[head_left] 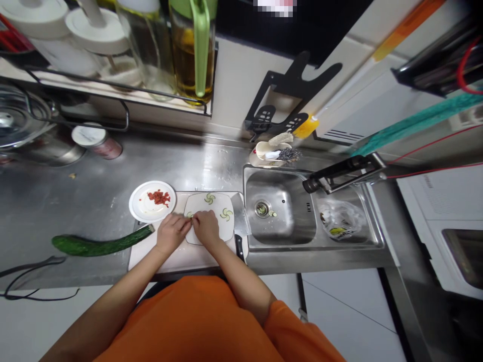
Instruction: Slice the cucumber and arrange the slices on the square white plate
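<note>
Both hands meet over the left edge of a white square plate (211,232), which lies on a pale cutting board (151,256). My left hand (172,232) and my right hand (206,227) have their fingers pinched together at a small green piece between the fingertips, too small to make out fully. Curved green slices form pinwheels (226,214) on the plate. Left of it, a round white plate (143,203) holds small red pieces (160,198). A whole cucumber (94,246) reaches over the board's left side. The cleaver (240,213) lies right of the square plate, its black handle toward me.
To the right are a steel sink (283,221) and a plastic bag (343,219) in the side basin. A lidded pot (41,136) and a jar (98,142) stand back left, below a shelf of bottles. Black cords (33,266) lie front left.
</note>
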Motion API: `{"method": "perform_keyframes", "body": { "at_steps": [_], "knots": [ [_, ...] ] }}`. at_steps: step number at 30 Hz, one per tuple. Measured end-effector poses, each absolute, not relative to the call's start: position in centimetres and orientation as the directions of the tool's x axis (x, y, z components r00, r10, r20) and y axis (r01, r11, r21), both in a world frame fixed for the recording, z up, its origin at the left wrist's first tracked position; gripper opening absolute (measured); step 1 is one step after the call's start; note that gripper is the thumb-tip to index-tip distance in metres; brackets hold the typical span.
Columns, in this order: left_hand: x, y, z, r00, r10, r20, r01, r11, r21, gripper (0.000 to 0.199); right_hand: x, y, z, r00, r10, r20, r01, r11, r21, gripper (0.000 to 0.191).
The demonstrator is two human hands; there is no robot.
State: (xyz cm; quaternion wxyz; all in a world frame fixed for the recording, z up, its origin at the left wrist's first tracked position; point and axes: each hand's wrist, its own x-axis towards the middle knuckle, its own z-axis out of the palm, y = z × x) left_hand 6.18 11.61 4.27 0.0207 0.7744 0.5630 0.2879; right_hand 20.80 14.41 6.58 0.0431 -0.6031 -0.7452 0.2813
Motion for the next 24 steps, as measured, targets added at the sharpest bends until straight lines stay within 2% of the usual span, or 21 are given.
{"method": "perform_keyframes", "body": {
  "at_steps": [4,9,24],
  "knots": [
    [6.2,11.7,4.3,0.202,0.888,0.413,0.867,-0.358,0.345,0.011,21.2,14.1,6.5,-0.289,0.929,-0.231,0.852,0.139,-0.505,0.018],
    [6.2,11.7,4.2,0.204,0.884,0.420,0.869,-0.361,0.338,0.010,21.2,13.9,6.5,-0.307,0.916,-0.258,0.840,0.134,-0.525,0.017],
    [4.7,11.2,5.0,0.185,0.903,0.388,0.844,-0.349,0.407,0.010,21.6,13.9,6.7,-0.305,0.921,-0.240,0.816,0.123,-0.565,0.019]
  ]
}}
